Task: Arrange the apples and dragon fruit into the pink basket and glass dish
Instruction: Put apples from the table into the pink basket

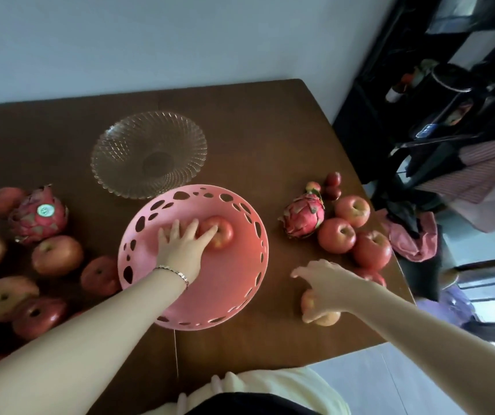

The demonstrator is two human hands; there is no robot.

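- Basket first: the pink basket (240, 265) stands near the middle of the brown table (270, 130), toward the front edge, with one red apple (222, 233) lying inside it.
- The left hand (183, 244) reaches into the basket, fingers spread and nearly straight, fingertips resting against that red apple without closing on it. A thin bracelet (174, 271) circles the wrist.
- The right hand (327, 286) is over a pale apple (324, 318) near the table's right front edge, fingers and thumb curled round it from above.
- The glass dish (148, 154) sits behind the basket, just beside its far rim.
- On the left, a stickered dragon fruit (38, 217) lies among a scatter of left apples (57, 254).
- On the right, a second dragon fruit (304, 215) touches a cluster of right apples (337, 235), with small red fruits (333, 184) just behind.
- A pink cloth (414, 244) hangs at the table's right edge.
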